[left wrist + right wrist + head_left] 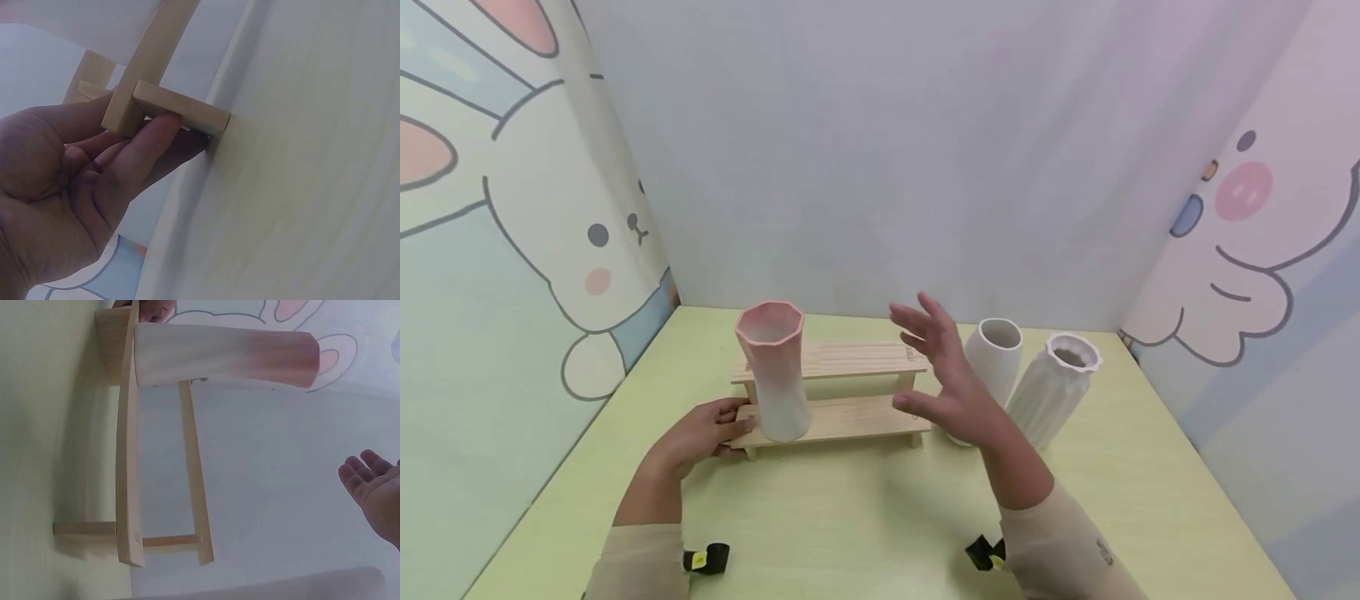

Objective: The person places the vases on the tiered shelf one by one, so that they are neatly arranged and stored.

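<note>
A two-step wooden stand (850,419) sits on the table, and a tall vase (781,367), pink at the top fading to white, stands upright at the left of its lower shelf. My left hand (703,433) grips the left end of that shelf; in the left wrist view its fingers (153,147) reach under the board beside a leg (181,107). Raised over the stand's right end is my right hand (951,387), fingers spread and holding nothing. Behind it, partly covered, stands a smooth white vase (996,358).
To the right of the smooth vase is a white ribbed vase (1056,387) with a scalloped rim. The pale yellow-green table (820,517) meets a plain curtain-like backdrop (880,167) at the back. Cartoon-printed panels (535,275) border both sides.
</note>
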`<state>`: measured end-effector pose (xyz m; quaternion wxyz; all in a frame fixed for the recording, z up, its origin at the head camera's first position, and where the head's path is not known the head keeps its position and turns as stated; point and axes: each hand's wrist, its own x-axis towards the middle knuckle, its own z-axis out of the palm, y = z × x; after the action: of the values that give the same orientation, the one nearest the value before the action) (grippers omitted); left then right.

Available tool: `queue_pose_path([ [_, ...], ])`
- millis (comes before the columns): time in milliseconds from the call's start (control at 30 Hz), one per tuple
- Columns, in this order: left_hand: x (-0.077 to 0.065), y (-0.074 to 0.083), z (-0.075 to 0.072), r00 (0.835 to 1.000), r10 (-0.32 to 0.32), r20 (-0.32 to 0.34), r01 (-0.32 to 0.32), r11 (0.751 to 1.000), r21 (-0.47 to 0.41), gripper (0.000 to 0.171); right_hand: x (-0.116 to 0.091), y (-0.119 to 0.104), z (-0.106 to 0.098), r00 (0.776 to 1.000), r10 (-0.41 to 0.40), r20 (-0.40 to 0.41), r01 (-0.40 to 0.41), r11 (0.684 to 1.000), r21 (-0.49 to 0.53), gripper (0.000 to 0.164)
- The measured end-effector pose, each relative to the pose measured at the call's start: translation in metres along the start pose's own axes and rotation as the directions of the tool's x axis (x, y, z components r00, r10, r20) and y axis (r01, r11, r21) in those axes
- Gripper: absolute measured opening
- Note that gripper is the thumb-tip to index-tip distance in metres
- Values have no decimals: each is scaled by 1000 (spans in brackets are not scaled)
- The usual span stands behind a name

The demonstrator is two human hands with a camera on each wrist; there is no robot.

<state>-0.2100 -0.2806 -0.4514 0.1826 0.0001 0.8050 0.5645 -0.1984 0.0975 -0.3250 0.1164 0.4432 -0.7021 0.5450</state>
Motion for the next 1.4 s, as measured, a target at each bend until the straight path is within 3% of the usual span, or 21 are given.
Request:
queue_pose_path([
  [433, 2, 0, 0, 1000, 3, 4, -3, 1000, -14, 71, -33, -25, -49, 974, -223, -33, 223, 975, -2, 105],
  [600, 3, -1, 1, 1000, -4, 2, 4, 1000, -21, 73, -44, -35, -71, 961, -267, -65, 269, 963, 28, 101],
  [933, 1, 0, 0, 1000, -3, 4, 3, 1000, -24, 76, -62, -42, -110, 941, -266, -209, 298, 944, 139, 81],
  [1133, 1, -1, 0, 1000, 0, 9, 0, 1000, -14, 77, -71, -42, -126, 926, -251, -281, 290, 951, 106, 80],
  [1400, 1, 0, 0, 1000, 5, 12, -5, 1000, -14, 77, -89, -30, -152, 895, -153, -419, 197, 978, 63, 80],
])
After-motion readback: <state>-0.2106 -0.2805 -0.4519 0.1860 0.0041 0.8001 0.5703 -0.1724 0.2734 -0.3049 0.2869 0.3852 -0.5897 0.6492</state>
